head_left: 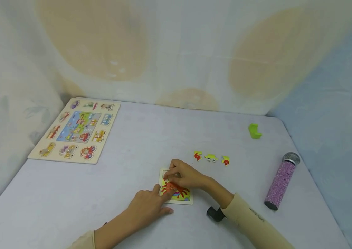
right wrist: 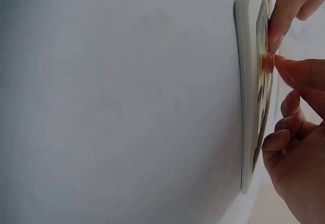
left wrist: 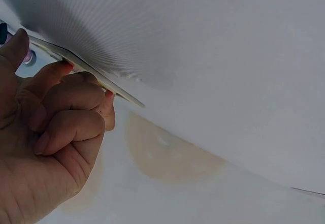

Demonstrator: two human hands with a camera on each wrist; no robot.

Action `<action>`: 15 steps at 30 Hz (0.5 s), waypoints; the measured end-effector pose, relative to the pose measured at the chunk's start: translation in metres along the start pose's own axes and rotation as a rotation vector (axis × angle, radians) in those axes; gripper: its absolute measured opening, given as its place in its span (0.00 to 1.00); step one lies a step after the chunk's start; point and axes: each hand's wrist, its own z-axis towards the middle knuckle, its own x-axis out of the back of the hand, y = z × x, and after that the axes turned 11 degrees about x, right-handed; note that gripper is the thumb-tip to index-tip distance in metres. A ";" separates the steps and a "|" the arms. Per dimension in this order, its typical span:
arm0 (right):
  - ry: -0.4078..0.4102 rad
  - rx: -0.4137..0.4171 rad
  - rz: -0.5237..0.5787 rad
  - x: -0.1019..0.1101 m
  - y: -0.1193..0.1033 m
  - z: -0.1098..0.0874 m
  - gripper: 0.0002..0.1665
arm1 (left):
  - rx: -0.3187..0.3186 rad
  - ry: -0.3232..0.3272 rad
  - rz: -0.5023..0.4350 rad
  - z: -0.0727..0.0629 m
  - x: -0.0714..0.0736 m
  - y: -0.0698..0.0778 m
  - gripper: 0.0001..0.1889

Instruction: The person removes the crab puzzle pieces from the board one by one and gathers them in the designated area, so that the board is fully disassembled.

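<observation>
A small crab puzzle (head_left: pixel 182 197) lies in its pale wooden frame near the middle front of the table, with a red crab on yellow and green. My left hand (head_left: pixel 148 206) presses the crab with its extended index finger; the other fingers fold into the palm in the left wrist view. Over the upper left of the puzzle, my right hand (head_left: pixel 186 175) brings thumb and index finger together on a puzzle piece, mostly hidden by the fingers. Loose puzzle pieces lie behind the frame: a red-and-yellow one (head_left: pixel 198 156), one with eyes (head_left: pixel 211 158) and another red-and-yellow one (head_left: pixel 225 160).
A larger wooden vehicle puzzle board (head_left: pixel 105 133) lies at the back left. To the right are a glittery pink microphone (head_left: pixel 281 185) and a green angular block (head_left: pixel 254 131). A black object (head_left: pixel 215 214) sits beside the right forearm. Cloth walls border the table.
</observation>
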 end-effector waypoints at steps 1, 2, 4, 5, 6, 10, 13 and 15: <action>0.003 0.002 -0.003 0.000 -0.001 0.001 0.12 | 0.000 0.000 -0.001 0.000 0.000 0.000 0.28; 0.008 -0.001 0.000 0.000 -0.002 0.001 0.12 | -0.001 -0.001 -0.001 0.000 0.000 0.000 0.28; 0.025 -0.002 0.001 0.001 -0.003 0.001 0.12 | 0.001 -0.005 0.003 0.000 0.000 0.000 0.28; 0.033 -0.003 0.004 0.002 -0.004 0.001 0.12 | 0.003 -0.009 0.004 0.000 0.000 0.000 0.28; 0.039 0.000 0.004 0.002 -0.004 0.000 0.12 | 0.006 -0.016 0.002 0.000 0.001 -0.001 0.28; 0.044 0.006 -0.025 0.002 -0.002 -0.002 0.12 | 0.016 -0.055 -0.018 0.000 0.003 -0.001 0.28; 0.056 0.016 -0.067 0.001 -0.001 -0.004 0.12 | 0.018 -0.071 -0.040 0.000 0.004 -0.002 0.28; 0.067 0.018 -0.100 0.001 -0.001 -0.006 0.12 | 0.018 -0.069 -0.049 0.000 0.003 -0.003 0.28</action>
